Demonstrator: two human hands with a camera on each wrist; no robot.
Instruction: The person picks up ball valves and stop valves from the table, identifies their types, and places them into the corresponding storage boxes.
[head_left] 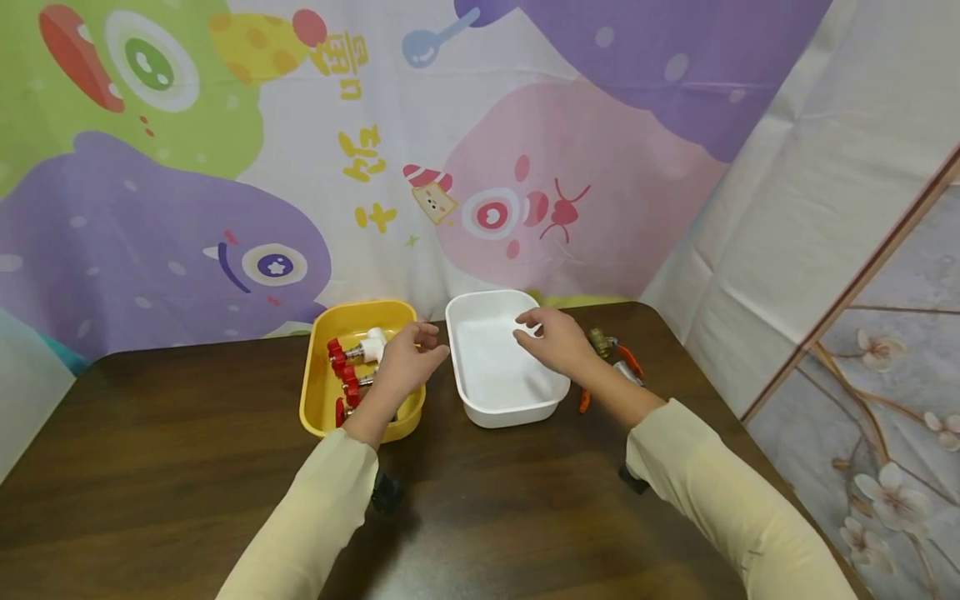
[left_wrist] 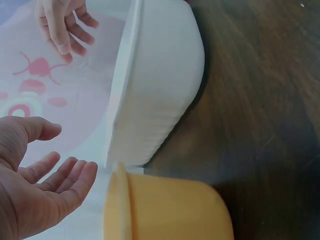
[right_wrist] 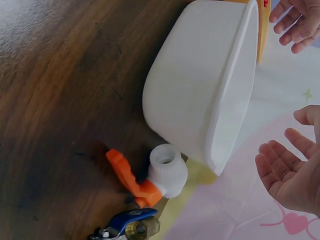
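Observation:
My left hand hovers over the right side of a yellow tub, fingers loosely bent and holding nothing. Inside that tub lie several valves with red handles, partly covered by the hand and forearm. Over the right rim of a white tub hangs my right hand, also holding nothing, fingers relaxed. Both wrist views show the palms facing inward, with gaps between thumb and fingers. The white tub stands just right of the yellow one.
Right of the white tub, partly behind my right forearm, lie a white plastic valve with an orange handle and a brass valve with a blue handle. A printed cloth hangs behind the dark wooden table. A flowered panel stands at right.

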